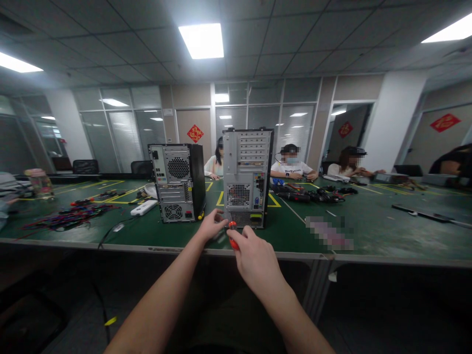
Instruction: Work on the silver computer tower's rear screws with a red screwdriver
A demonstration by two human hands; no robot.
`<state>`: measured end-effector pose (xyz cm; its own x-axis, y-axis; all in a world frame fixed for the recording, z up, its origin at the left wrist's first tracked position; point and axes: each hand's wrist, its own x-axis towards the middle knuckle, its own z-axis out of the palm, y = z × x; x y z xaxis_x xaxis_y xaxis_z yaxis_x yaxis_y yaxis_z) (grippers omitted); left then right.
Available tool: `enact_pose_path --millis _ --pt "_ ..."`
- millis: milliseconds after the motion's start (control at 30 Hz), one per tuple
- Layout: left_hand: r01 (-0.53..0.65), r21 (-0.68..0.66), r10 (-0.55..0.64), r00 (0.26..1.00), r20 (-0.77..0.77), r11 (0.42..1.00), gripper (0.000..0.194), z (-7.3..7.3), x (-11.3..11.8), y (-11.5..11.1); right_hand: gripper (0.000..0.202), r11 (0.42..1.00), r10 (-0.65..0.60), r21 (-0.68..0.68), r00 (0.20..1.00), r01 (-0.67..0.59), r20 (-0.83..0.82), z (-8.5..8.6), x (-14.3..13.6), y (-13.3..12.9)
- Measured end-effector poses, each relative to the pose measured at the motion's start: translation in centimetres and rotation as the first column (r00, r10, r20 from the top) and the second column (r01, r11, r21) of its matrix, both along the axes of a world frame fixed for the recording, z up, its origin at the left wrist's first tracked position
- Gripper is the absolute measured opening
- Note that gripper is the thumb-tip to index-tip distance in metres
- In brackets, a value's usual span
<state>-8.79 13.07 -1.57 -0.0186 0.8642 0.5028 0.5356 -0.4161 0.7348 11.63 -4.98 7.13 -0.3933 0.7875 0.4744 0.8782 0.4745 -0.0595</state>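
Observation:
A tall grey computer case (245,177) stands upright on the green table, its back panel with slots and ports facing me. My right hand (254,250) is closed around a red screwdriver (233,236), whose upper end is near the case's lower left part. Beside it, my left hand (213,224) is at the lower left edge of the case, fingers apart and bent toward it; whether it touches the metal is unclear. A second, shorter computer case (175,184) stands to the left, its back also facing me.
Colored wires (73,216) and a white power strip (143,207) lie at left. Black cables (320,194) are right of the tall case. A dark flat bar (420,213) lies far right. Several people sit across the green table (287,236).

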Motion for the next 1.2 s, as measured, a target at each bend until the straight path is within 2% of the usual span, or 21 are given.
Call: enact_pose_path --millis 100,267,467,633,800,967,1100,1200 --pt "-0.009 0.002 0.009 1.0 -0.004 1.0 0.039 0.1 0.0 0.0 0.032 1.0 -0.024 -0.015 0.999 0.023 -0.038 0.0 -0.2 0.1" --pt "-0.008 -0.01 0.008 1.0 -0.004 1.0 0.037 0.1 0.0 -0.1 0.044 0.986 -0.16 -0.057 0.985 0.157 -0.069 0.0 -0.6 0.5" --pt "-0.006 -0.013 0.006 1.0 0.012 1.0 0.037 -0.1 0.0 0.1 0.032 0.999 -0.043 -0.002 0.999 0.043 -0.033 0.0 -0.1 0.1" --pt "-0.006 -0.012 0.006 1.0 0.003 1.0 0.038 -0.2 0.0 0.2 0.031 0.998 -0.055 0.004 0.997 0.055 -0.049 0.0 -0.1 0.2" --pt "0.002 0.004 -0.002 1.0 -0.002 1.0 0.036 0.0 0.0 0.0 0.042 0.988 -0.156 -0.029 0.984 0.154 -0.081 -0.1 -0.4 0.7" --pt "-0.004 -0.005 0.004 1.0 -0.023 1.0 0.039 -0.1 0.0 0.1 0.032 0.996 -0.087 0.011 0.994 0.088 -0.059 -0.1 -0.1 0.5" --pt "-0.012 -0.025 0.011 0.999 -0.032 1.0 0.04 -0.1 0.2 0.1 0.035 0.996 -0.094 0.013 0.995 0.094 -0.015 -0.2 0.3 0.4" --pt "-0.007 -0.024 0.007 1.0 -0.024 1.0 0.039 0.1 0.4 -0.1 0.032 0.997 -0.076 0.03 0.995 0.077 -0.061 -0.2 0.5 0.5"
